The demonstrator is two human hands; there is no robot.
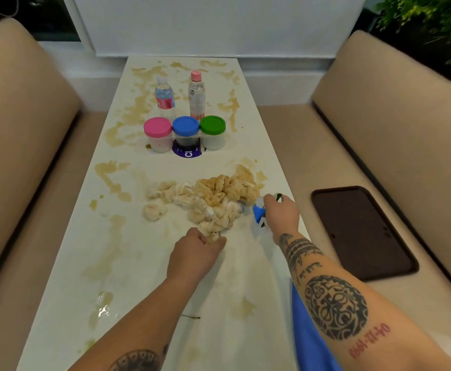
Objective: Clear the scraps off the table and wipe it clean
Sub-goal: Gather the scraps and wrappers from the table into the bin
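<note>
1. While the long white table (pixel 128 263) ran up the middle of the frame, brown stains covered much of it, thickest toward the upper centre and down its left edge.
2. A heap of crumpled, brown-soaked paper napkins (pixel 213 199) lay at the centre of the frame, on the table.
3. The left hand (pixel 195 253), just below that heap, had its fingers curled round the nearest wad of napkin; the fingertips were buried in the paper and could not be seen.
4. The right hand (pixel 282 214), at the heap's right edge, gripped a blue-and-clear item (pixel 258 214) that was blurred and mostly covered by the hand, so what it was could not be made out; something dark poked out above the knuckles.
5. Above the heap stood three jars with pink (pixel 157 133), blue (pixel 186 132) and green lids (pixel 212 131) in a clear holder, a purple round label partly hidden beneath them.
6. Behind the jars stood two plastic bottles (pixel 196 95), side by side, their labels too small to read.
7. A dark tray (pixel 363 231) rested on the beige bench seat (pixel 312 162) at centre right.
8. Blue fabric (pixel 310 338) showed at the lower right, cut off by the frame edge and partly covered by the right forearm.
</note>
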